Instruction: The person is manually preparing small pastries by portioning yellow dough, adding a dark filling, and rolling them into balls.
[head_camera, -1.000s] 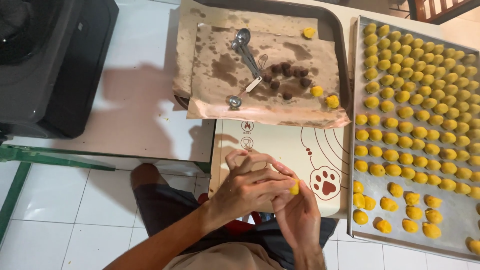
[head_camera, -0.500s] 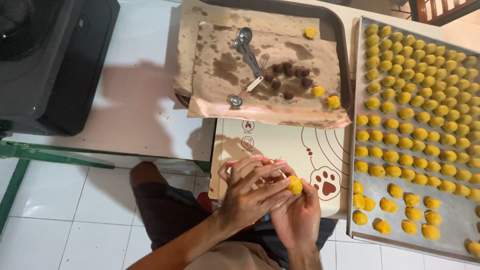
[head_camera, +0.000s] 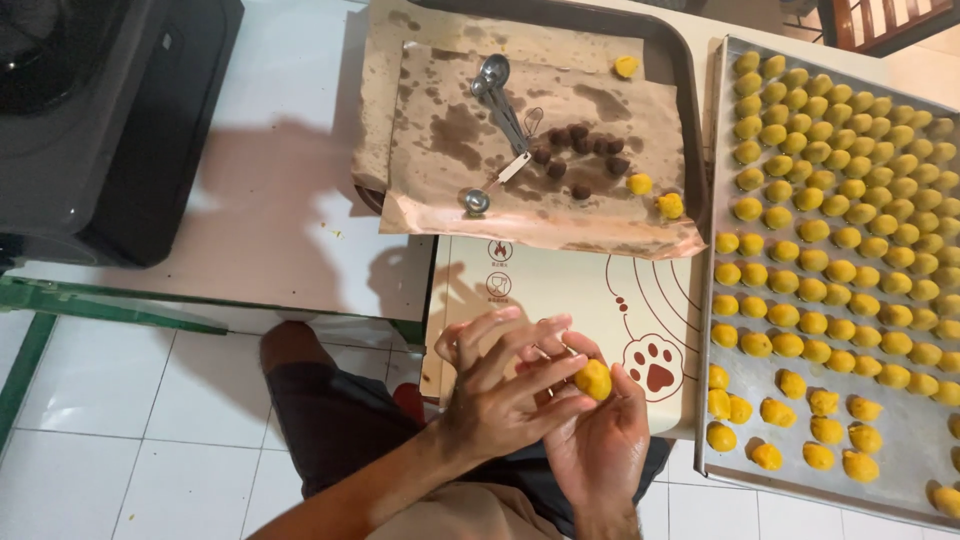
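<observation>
Since the earlier frame your hands are sitting a little lower over the silicone baking mat (head_camera: 560, 300), and you are rolling the yellow dough ball (head_camera: 593, 379) into fuller view, your left hand (head_camera: 500, 395) curling loosely over it and your right hand (head_camera: 600, 445) cupping it from below. Rows of shaped balls are already filling most of the metal baking tray (head_camera: 905, 470), with its near corner waiting bare. Dark filling balls (head_camera: 580, 155) and three yellow pieces are lying unused on the parchment paper (head_camera: 440, 120) on the counter (head_camera: 280, 200).

Two hands (head_camera: 540, 410), one held dough ball (head_camera: 593, 380), two baking trays (head_camera: 722, 420), three loose yellow balls (head_camera: 640, 184) on paper.
</observation>
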